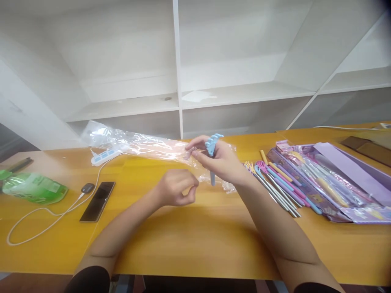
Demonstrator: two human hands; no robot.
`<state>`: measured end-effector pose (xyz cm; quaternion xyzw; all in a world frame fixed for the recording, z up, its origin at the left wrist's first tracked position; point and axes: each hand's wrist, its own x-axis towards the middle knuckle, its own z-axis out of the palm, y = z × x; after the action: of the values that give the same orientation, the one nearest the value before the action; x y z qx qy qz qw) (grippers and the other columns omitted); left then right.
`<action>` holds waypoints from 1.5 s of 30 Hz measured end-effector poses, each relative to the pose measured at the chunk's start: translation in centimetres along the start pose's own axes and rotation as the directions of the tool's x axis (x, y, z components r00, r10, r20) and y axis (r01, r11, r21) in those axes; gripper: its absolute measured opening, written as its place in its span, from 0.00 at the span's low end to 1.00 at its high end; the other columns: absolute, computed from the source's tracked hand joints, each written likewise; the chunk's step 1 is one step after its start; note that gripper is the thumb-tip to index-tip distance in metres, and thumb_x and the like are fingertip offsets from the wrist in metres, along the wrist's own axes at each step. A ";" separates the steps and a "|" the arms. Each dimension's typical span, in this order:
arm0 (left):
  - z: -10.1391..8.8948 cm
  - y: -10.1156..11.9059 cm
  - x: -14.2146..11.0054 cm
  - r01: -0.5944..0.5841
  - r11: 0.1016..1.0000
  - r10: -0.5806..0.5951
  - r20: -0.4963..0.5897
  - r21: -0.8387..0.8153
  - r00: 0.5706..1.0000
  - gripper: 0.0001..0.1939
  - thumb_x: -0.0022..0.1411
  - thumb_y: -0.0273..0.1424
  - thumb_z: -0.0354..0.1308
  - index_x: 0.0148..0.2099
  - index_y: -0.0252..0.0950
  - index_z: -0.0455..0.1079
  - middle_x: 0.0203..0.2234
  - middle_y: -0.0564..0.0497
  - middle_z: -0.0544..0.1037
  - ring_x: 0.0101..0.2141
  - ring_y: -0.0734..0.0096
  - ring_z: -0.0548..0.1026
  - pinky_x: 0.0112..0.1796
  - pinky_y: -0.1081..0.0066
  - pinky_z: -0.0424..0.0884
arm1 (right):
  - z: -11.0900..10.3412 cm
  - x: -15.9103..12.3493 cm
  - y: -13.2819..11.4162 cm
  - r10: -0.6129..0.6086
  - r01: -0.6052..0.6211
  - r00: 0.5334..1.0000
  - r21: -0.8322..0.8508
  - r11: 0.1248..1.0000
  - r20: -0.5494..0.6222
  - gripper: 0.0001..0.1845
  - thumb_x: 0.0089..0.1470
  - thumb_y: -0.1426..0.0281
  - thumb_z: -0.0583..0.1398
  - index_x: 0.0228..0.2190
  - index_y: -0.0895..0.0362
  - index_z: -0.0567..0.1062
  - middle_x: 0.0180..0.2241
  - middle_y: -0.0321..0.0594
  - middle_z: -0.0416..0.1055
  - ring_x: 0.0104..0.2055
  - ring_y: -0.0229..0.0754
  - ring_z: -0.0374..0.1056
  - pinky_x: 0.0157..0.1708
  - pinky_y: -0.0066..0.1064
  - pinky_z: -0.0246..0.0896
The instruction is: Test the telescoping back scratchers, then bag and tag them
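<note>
My right hand (225, 162) is closed round a light blue back scratcher (214, 142). Its claw-shaped head sticks up above the fingers and its handle end shows below them. Thumb and forefinger of that hand also pinch a long clear plastic bag (146, 145), which stretches away to the left over the table. My left hand (178, 188) is just below the bag, fingers curled and thumb against the forefinger; whether anything thin is in that pinch I cannot make out. Several more back scratchers (282, 183) with coloured handles and metal rods lie in a pile right of my right hand.
A purple open box (363, 179) with wrapped items stands at the right. On the left are a phone (97, 202), a white cable (49, 209), a power strip (106, 156) and a green pouch (35, 188). White shelving (244, 91) rises behind the table.
</note>
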<state>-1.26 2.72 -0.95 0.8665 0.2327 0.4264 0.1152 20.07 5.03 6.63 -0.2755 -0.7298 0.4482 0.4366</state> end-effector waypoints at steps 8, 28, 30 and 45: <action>-2.9 -1.2 0.7 0.275 0.727 -0.394 -0.054 -0.629 0.918 0.36 0.57 0.48 0.79 0.63 0.45 0.72 0.29 0.55 0.76 0.26 0.71 0.75 0.29 0.69 0.75 | -0.3 -0.1 0.0 0.021 -0.032 0.993 0.086 0.996 0.119 0.15 0.68 0.58 0.65 0.52 0.50 0.77 0.39 0.36 0.78 0.28 0.34 0.59 0.29 0.31 0.52; -5.1 -0.3 2.0 0.094 0.858 -0.293 -0.331 -0.504 0.897 0.24 0.64 0.37 0.75 0.59 0.42 0.75 0.60 0.43 0.79 0.55 0.55 0.83 0.57 0.51 0.84 | -2.8 -2.0 -2.4 -0.023 0.019 1.000 -0.256 0.966 -0.013 0.27 0.75 0.46 0.53 0.36 0.52 0.78 0.40 0.40 0.64 0.39 0.43 0.62 0.40 0.37 0.57; -4.9 -0.1 2.1 0.088 0.840 -0.311 -0.341 -0.536 0.887 0.23 0.65 0.36 0.75 0.60 0.42 0.75 0.59 0.44 0.81 0.58 0.55 0.82 0.60 0.48 0.82 | -2.9 -1.8 -2.5 -0.027 0.036 0.999 -0.317 0.948 0.031 0.27 0.74 0.46 0.54 0.35 0.53 0.78 0.38 0.39 0.64 0.39 0.43 0.63 0.42 0.37 0.58; -4.5 0.6 2.6 0.142 0.689 -0.394 -0.203 -0.711 0.897 0.26 0.62 0.40 0.78 0.58 0.48 0.74 0.61 0.47 0.81 0.57 0.54 0.83 0.53 0.52 0.87 | -3.4 -0.4 -0.9 0.088 -0.036 0.977 -0.256 0.966 0.195 0.25 0.68 0.44 0.62 0.39 0.51 0.86 0.36 0.39 0.78 0.34 0.39 0.66 0.36 0.33 0.61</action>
<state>-3.26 3.47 3.76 0.6319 0.2025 0.6021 0.4440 23.29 5.77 8.00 -0.3038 -0.8127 0.3916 0.3063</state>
